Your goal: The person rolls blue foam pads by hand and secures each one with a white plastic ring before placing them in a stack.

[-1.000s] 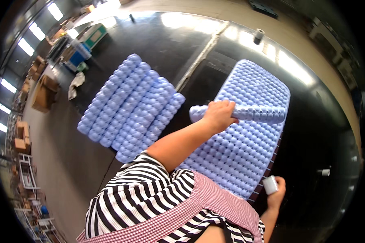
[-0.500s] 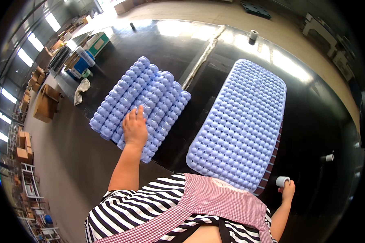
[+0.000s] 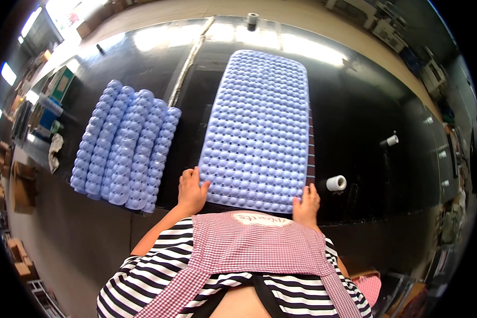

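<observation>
A light blue bumpy mat (image 3: 259,127) lies flat on the black table (image 3: 365,122), its short edge toward me. My left hand (image 3: 191,188) rests at the mat's near left corner, fingers on its edge. At the near right corner my right hand (image 3: 306,204) touches the mat's edge. Whether either hand grips the mat is not clear. To the left lie several rolled blue mats (image 3: 124,146) side by side.
A white tape roll (image 3: 336,183) stands just right of the mat near my right hand. A smaller white roll (image 3: 391,140) sits further right, another roll (image 3: 252,18) at the far edge. Cardboard boxes (image 3: 21,185) and crates line the floor at left.
A rolled mat went from my left hand onto the pile at left. My right hand let go of the white roll. Both hands now sit at the flat mat's near corners.
</observation>
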A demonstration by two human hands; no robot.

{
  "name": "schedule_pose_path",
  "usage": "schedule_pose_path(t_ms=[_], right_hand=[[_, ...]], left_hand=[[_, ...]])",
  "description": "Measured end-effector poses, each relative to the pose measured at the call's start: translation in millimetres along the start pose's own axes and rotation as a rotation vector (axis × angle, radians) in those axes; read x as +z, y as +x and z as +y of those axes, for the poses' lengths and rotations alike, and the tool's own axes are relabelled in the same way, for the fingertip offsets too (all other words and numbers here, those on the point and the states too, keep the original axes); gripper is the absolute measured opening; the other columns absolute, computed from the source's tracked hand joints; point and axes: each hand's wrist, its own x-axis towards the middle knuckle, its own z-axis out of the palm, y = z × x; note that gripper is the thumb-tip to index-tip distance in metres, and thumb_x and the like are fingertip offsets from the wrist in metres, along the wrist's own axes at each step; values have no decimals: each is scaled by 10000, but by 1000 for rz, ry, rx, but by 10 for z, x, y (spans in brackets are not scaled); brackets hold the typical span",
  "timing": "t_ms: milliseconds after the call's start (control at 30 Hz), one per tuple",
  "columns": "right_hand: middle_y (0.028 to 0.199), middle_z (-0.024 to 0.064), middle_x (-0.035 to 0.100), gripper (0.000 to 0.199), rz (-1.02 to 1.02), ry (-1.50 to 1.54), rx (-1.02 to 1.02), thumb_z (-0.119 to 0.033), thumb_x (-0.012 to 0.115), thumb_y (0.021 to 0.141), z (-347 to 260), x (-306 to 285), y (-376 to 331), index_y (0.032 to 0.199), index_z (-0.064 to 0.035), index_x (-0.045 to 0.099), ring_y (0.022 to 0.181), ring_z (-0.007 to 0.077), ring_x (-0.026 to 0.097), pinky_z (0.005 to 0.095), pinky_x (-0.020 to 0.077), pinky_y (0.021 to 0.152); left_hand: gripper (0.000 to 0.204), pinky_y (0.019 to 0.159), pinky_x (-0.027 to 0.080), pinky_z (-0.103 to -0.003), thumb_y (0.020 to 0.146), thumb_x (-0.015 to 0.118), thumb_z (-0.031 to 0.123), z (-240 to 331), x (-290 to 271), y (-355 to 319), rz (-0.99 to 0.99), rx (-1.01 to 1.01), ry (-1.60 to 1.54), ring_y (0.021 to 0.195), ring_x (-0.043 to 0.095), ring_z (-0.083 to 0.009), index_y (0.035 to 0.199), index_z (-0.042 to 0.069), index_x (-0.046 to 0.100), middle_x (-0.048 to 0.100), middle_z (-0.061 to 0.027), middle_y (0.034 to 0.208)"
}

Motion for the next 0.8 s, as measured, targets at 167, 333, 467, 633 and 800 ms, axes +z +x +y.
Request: schedule_pose_path(t_ms=[167,333,467,633,800], right_hand=[[1566,257,374,692,75,170,-29,-226,723,892,-160,101,-65,1459,69,458,1467,415,328,519,247,1211],[1470,219,456,632,123,420,-34,-121,770,855,-176,-14,44,1410,36,513,1313,349,508,452,432,1102],[1193,157,600,628,186,914,340,-20,764,873,-132,-70,194,1431,50,484,1005,186,641,295,568,814],[999,110,720,359,-339,1273,478,-49,741,923,-180,-393,284,1250,52,631,847,184,699,322,578,783],[1024,83,736,167,-289,1420,316,-92,675,982,-295,-750,394,1124,-5,691,882,165,698,318,562,822]], left_hand=[[630,1064,390,-492,907,722,250,79,54,-59,96,71,117,1261,455,-396,1433,-26,508,469,-185,1416],[603,1029,457,-469,883,742,137,199,-99,18,41,137,-267,1182,554,-351,1422,-16,519,560,-147,1341],[515,1016,521,-440,947,685,102,337,-58,75,-43,-356,-1301,1144,636,-274,1411,-27,503,612,-147,1305],[431,1070,489,-454,1021,587,135,438,-331,130,-361,-610,-1521,1197,636,-282,1412,-25,505,639,-170,1306],[299,948,562,-372,1020,609,107,414,-595,289,-367,-374,-1354,1053,689,-199,1292,-15,593,696,-103,1171]])
